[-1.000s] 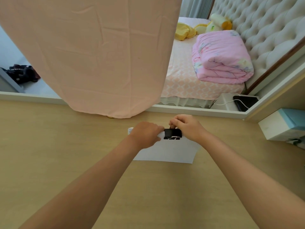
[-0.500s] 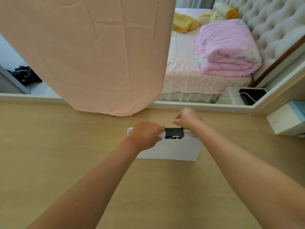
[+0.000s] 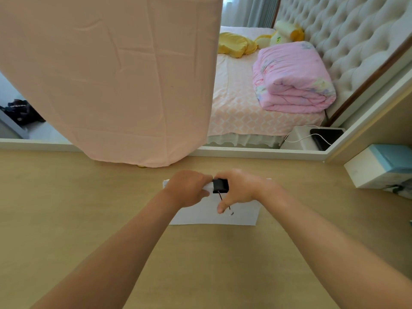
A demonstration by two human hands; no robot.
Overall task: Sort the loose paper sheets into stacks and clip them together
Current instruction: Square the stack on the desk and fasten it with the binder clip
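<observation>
- Binder clip (image 3: 220, 185) now seated on the far edge of the paper stack (image 3: 214, 216); half a second ago its wire handle stood folded up, now it's flipped down flat — clipping looks nearly done.
- Left hand (image 3: 189, 188) closed on that edge beside the clip.
- Right hand (image 3: 239, 188) thumb pressing the thin wire handle (image 3: 225, 202) onto the sheets.
- Stack: white, flat, matte — on the smooth wooden desk (image 3: 89, 208).

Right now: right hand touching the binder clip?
Touching. Head view: the right hand covers one side of the binder clip, thumb on its folded-down wire handle.
</observation>
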